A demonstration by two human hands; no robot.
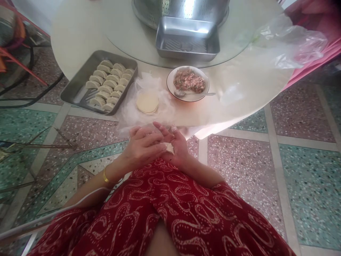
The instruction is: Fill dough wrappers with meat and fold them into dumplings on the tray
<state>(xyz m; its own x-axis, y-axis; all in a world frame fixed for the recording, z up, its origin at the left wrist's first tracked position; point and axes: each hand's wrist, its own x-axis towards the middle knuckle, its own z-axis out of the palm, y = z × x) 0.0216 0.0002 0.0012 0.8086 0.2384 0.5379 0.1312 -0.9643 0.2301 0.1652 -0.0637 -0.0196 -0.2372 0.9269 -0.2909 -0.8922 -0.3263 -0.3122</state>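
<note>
Just in front of the table edge, both hands meet around a pale dumpling, mostly covered by fingers. My left hand, with a gold bangle at its wrist, closes its curved fingers over the dumpling from the left. My right hand cradles it from the right, its thumb raised and a white, floury smear on a fingertip. Beyond them a stack of round dumpling wrappers lies on a crumpled plastic bag. To its right stands a bowl of minced filling with a spoon resting in it.
A grey metal tray at the left holds rows of folded dumplings. Another metal tray sits on the glass turntable, before a perforated steel pot. Clear plastic covers the table's right side.
</note>
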